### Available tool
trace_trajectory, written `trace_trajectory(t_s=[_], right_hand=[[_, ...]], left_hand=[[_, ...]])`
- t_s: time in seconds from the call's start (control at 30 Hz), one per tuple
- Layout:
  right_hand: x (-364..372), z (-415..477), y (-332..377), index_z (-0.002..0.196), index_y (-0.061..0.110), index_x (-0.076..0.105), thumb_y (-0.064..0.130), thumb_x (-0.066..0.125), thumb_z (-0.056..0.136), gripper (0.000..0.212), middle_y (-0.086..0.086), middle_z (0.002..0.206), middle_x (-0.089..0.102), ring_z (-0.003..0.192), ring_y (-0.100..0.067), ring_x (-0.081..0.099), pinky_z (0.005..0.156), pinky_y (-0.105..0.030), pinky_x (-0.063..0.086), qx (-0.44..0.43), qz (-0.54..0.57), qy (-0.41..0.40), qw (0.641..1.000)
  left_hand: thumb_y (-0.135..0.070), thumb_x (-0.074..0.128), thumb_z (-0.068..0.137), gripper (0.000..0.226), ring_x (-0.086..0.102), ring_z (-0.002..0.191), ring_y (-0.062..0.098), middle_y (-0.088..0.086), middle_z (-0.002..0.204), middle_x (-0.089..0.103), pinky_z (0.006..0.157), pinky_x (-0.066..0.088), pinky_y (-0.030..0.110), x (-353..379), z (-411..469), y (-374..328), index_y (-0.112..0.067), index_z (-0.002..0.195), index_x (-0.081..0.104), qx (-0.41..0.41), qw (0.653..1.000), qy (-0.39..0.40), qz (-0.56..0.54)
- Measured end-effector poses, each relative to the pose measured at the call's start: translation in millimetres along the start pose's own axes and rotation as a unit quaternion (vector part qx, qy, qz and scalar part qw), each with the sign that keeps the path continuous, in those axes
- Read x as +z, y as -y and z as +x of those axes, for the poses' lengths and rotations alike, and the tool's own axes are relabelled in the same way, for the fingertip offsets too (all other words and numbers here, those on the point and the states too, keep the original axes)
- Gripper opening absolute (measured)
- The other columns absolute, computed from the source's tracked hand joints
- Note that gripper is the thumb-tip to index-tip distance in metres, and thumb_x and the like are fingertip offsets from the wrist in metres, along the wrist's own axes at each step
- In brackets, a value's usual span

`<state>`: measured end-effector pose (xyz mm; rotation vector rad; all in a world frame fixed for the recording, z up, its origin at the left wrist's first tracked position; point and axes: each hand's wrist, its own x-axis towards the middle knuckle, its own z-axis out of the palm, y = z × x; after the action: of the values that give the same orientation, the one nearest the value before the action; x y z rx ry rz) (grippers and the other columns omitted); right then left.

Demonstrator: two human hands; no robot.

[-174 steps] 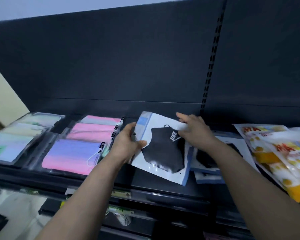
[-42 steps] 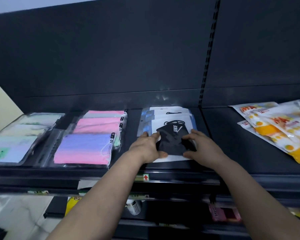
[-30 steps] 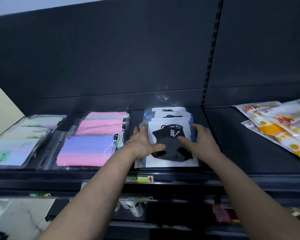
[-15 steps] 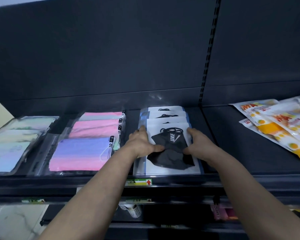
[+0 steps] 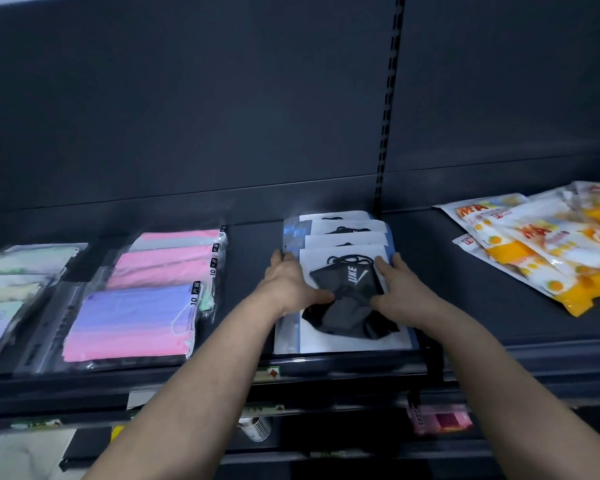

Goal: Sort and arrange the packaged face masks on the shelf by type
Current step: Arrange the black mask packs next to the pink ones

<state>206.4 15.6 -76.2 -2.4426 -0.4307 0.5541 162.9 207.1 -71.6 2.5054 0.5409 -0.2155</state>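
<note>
I have both hands flat on the top black mask pack (image 5: 347,299), which lies at the front of a fanned stack (image 5: 340,230) of like packs in the middle of the shelf (image 5: 499,323). My left hand (image 5: 291,285) presses the pack's left edge, fingers spread and thumb lying over the dark mask; its grip is wide, palm down, closing on nothing. My right hand (image 5: 399,289) mirrors it on the right edge, grip just as wide, thumb reaching in to the mask. Left of the stack, apart from it, lie the pink and purple packs (image 5: 132,320), overlapped front to back, and farther left the pale green packs (image 5: 11,289). Well to the right, the orange packs (image 5: 548,244) lie in a loose, skewed pile.
</note>
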Motion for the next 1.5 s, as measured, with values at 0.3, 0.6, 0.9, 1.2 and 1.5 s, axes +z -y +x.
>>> trace_trajectory(t_s=[0.3,0.6,0.9,1.2,1.5], right_hand=[[-5.7,3.7,1.2,0.138,0.022,0.034,0.06,0.058,0.077,0.076,-0.013,0.148,0.032,0.135,-0.028,0.033,0.104,-0.038,0.035,-0.025,0.019,-0.081,0.996],[-13.6,56.6,1.4,0.127,0.015,0.051,0.043,0.066,0.078,0.058,-0.008,0.128,0.056,0.116,-0.027,0.053,0.094,-0.036,0.045,-0.006,0.093,-0.141,0.986],[-9.9,24.8,-5.5,0.147,0.018,0.028,0.048,0.057,0.087,0.073,-0.007,0.159,0.012,0.146,-0.022,0.011,0.116,-0.04,0.022,-0.119,-0.044,-0.126,0.984],[-1.9,-0.2,-19.9,0.147,0.027,0.028,0.052,0.052,0.089,0.067,-0.001,0.159,0.014,0.147,-0.019,0.006,0.118,-0.037,0.017,-0.178,-0.145,-0.063,0.971],[-1.5,-3.3,-13.7,0.146,0.024,0.032,0.047,0.053,0.091,0.063,-0.001,0.159,0.015,0.147,-0.019,0.004,0.118,-0.043,0.013,-0.176,-0.173,-0.089,0.965]], left_hand=[[-0.051,0.081,0.066,0.101,0.027,0.144,0.022,-0.003,0.16,0.013,0.116,0.03,0.04,-4.1,2.1,4.8,-0.031,0.149,0.028,0.043,0.998,0.011,-0.047],[-0.057,0.081,0.056,0.108,0.045,0.129,0.02,-0.001,0.145,0.038,0.108,0.04,0.037,-3.2,0.1,6.8,-0.017,0.143,0.034,0.005,0.995,-0.023,-0.097],[-0.055,0.077,0.071,0.093,0.045,0.131,0.019,-0.001,0.146,0.041,0.109,0.039,0.036,-7.9,15.3,-0.4,-0.018,0.144,0.033,-0.02,0.994,-0.035,-0.104],[-0.049,0.081,0.063,0.077,0.055,0.115,0.019,-0.002,0.129,0.052,0.099,0.047,0.037,-3.3,26.0,-15.2,-0.02,0.128,0.049,-0.023,0.997,-0.022,-0.064],[-0.038,0.07,0.084,0.08,0.03,0.142,0.023,0.005,0.158,0.02,0.107,0.033,0.03,-7.2,15.5,-17.6,-0.017,0.149,0.028,0.007,0.995,-0.075,-0.071]])
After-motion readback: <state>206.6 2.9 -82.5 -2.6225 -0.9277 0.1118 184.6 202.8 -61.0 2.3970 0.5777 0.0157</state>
